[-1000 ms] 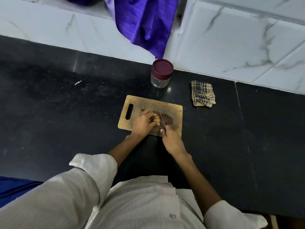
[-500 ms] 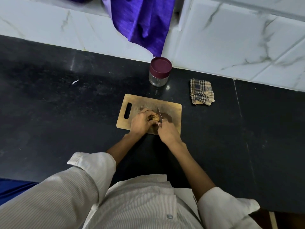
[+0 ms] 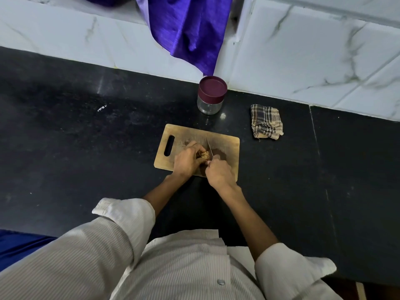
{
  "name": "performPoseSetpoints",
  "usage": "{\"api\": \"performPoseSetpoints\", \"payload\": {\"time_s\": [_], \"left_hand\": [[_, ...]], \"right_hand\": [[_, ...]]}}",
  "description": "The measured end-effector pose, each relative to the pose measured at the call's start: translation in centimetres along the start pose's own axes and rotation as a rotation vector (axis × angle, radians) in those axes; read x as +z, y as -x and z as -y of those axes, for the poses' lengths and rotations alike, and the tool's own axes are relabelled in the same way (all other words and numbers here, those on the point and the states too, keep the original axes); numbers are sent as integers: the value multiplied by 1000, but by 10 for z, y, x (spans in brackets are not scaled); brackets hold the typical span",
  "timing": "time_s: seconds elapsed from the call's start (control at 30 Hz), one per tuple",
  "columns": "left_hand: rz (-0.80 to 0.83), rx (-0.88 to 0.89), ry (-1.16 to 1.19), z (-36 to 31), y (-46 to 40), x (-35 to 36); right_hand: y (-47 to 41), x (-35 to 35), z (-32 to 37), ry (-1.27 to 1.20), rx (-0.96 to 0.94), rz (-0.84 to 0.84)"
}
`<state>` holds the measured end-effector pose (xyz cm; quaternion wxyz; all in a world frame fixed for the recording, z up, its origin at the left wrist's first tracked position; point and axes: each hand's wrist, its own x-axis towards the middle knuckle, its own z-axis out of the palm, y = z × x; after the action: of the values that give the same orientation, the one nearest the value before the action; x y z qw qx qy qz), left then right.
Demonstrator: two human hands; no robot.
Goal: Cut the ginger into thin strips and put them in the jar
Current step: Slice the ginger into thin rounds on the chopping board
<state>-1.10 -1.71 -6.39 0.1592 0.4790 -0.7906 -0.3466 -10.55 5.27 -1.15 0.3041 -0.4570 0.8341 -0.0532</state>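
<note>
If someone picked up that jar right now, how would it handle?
The jar looks like clear glass, so probably rigid, fairly heavy for its size, and breakable on the counter. Its smooth wall may be slippery. It is squat and upright with the lid on, so it seems unlikely to tip.

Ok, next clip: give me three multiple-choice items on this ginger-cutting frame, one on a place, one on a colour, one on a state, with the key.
1. Where does the checked cloth lie?
A. on the cutting board
B. on the counter, right of the jar
C. over the jar

2. What colour is the jar's lid?
A. maroon
B. green
C. white

3. What state is the jar in?
A. open, lid beside it
B. tipped over
C. upright, lid on

Key: 1 B, the cloth sits on the black counter, off the cutting board. 2 A, the lid is dark maroon. 3 C, the lid caps the upright jar while the left hand holds the ginger and the right hand holds the knife.
</note>
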Motion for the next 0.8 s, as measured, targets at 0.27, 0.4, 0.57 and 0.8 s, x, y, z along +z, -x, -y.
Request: {"api": "performPoseSetpoints", "payload": {"time_s": [0.27,0.4,0.57,0.8], "left_hand": [[25,-41,54,-4,-5,-8],[38,-50,60,-4,-8,-10],[53,-28,34,-3,-8,-12],[34,-3,13,-4,-5,-11]], "right_hand": [[26,16,-14,-13,4,-29],[23,11,-8,-9,19,-39],[4,-1,6,12,32,-20],[2,-1,9,-3,33,-18]]}}
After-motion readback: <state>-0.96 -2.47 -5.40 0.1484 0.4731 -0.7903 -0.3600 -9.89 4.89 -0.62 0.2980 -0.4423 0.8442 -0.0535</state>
